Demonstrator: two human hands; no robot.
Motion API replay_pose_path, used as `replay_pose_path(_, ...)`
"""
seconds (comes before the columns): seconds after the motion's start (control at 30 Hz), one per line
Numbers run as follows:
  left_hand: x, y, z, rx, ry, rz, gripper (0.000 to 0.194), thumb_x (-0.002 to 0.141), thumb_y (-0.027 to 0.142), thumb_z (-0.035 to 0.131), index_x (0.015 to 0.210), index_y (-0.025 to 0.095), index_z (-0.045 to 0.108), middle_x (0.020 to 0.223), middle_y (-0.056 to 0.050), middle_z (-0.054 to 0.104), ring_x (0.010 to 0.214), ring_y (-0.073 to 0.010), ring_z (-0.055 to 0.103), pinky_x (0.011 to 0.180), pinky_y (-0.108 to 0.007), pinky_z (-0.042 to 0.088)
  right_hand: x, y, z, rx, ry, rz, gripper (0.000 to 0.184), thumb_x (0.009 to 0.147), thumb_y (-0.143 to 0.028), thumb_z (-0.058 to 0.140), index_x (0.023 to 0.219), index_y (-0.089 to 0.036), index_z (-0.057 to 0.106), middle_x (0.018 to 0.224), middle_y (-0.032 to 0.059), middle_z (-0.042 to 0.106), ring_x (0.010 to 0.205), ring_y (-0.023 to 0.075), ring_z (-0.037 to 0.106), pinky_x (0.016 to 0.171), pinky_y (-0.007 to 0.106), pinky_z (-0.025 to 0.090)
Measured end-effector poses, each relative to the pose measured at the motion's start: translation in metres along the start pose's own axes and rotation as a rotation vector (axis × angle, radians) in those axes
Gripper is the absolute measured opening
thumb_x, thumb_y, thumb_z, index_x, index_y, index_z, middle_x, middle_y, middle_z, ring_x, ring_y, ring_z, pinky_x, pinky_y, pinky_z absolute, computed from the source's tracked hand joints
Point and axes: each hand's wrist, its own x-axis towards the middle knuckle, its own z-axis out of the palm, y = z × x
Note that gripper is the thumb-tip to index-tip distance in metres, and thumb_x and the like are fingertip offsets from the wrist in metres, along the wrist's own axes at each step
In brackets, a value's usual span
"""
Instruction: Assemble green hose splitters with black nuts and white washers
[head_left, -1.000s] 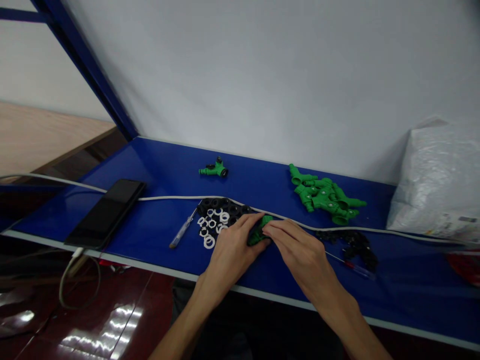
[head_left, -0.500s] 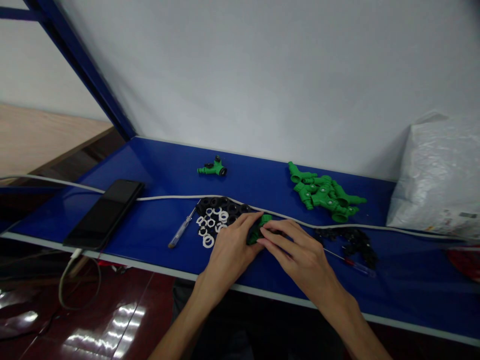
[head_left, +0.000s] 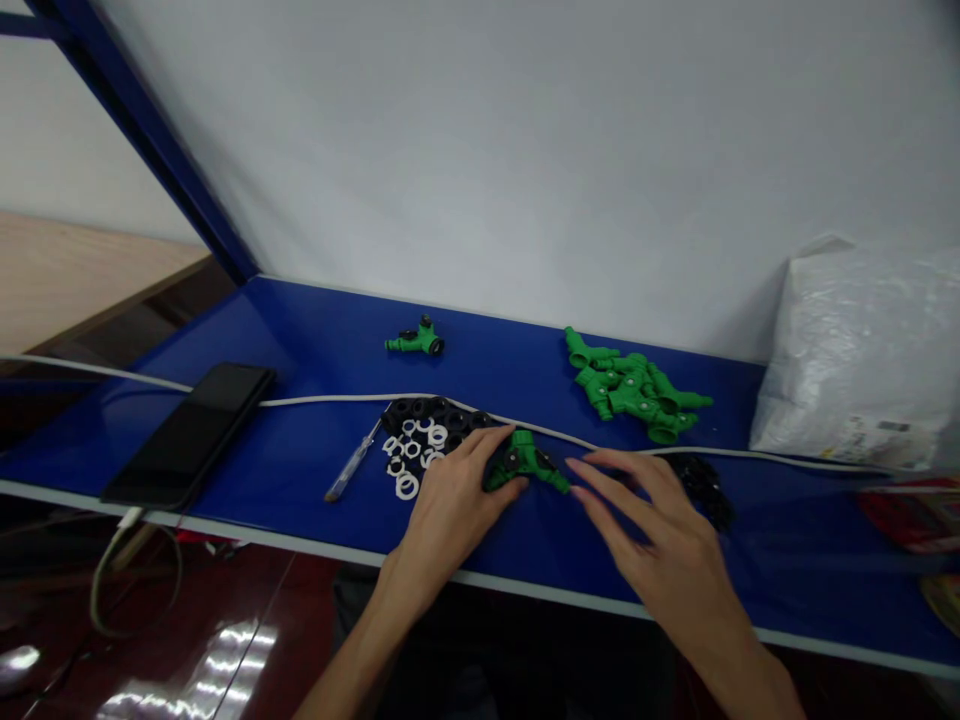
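Observation:
My left hand [head_left: 463,490] is closed around the left side of a green plastic Y-shaped hose splitter [head_left: 525,455], which has black levers on its two arms. My right hand [head_left: 649,510] is just right of the splitter, fingers apart and nothing visible between them. Left of my left hand lie white plastic rings [head_left: 411,450], with black rings [head_left: 420,407] behind them. Small black parts [head_left: 705,485] sit in a pile beyond my right hand, which covers part of it.
A clear-handled screwdriver [head_left: 352,468] and a black phone [head_left: 191,435] lie to the left. One splitter with black parts [head_left: 416,338] sits at the back; bare green splitter bodies [head_left: 634,385] are heaped right of it. A white cable [head_left: 337,398] crosses the blue table [head_left: 510,350]. A plastic-wrapped package [head_left: 855,350] stands right.
My right hand has moved off the splitter to the right and its fingers have spread. Black levers on the splitter now show. The right-hand screwdriver is no longer visible. The view has shifted slightly.

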Motion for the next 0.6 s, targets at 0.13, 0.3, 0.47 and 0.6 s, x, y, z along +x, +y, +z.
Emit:
replay_pose_path(0.13, -0.001, 0.002, -0.001, -0.002, -0.009, -0.014, 0.056, 0.089, 0.029, 0.075, 0.142, 0.027, 0.057, 0.142, -0.004, 0.065, 0.120, -0.0280, 0.068, 0.105, -0.044, 0.054, -0.047, 0.045, -0.038, -0.353, -0.034, -0.051, 0.024, 0.103, -0.020, 0.051, 0.114, -0.017, 0.072, 0.103, 0.0122, 0.069, 0.090, 0.0272, 0.066, 0.080, 0.044, 0.055)
replay_pose_path(0.3, -0.001, 0.002, -0.003, -0.012, -0.019, -0.012, 0.059, 0.088, 0.030, 0.076, 0.144, 0.028, 0.056, 0.144, -0.003, 0.063, 0.122, -0.0286, 0.068, 0.106, -0.046, 0.053, -0.095, 0.082, -0.061, -0.618, -0.233, -0.260, 0.050, 0.091, 0.003, 0.035, 0.105, -0.020, 0.077, 0.110, 0.0122, 0.076, 0.099, 0.0347, 0.066, 0.074, 0.048, 0.052)
replay_pose_path(0.47, -0.002, -0.002, 0.000, -0.026, -0.008, -0.006, 0.061, 0.087, 0.027, 0.076, 0.145, 0.028, 0.055, 0.145, -0.004, 0.063, 0.123, -0.0285, 0.067, 0.109, -0.046, 0.052, -0.106, 0.094, -0.051, -0.645, -0.262, -0.270, 0.052, 0.084, 0.005, 0.039, 0.104, -0.022, 0.078, 0.110, 0.0107, 0.078, 0.098, 0.0317, 0.068, 0.076, 0.046, 0.055)
replay_pose_path(0.6, -0.002, -0.003, 0.001, -0.046, -0.001, -0.026, 0.062, 0.086, 0.026, 0.076, 0.145, 0.027, 0.056, 0.145, -0.004, 0.064, 0.125, -0.0282, 0.066, 0.110, -0.045, 0.051, -0.113, 0.105, -0.052, -0.505, -0.225, -0.278, 0.049, 0.087, -0.001, 0.041, 0.112, -0.026, 0.076, 0.111, 0.0101, 0.078, 0.099, 0.0309, 0.073, 0.081, 0.045, 0.060)
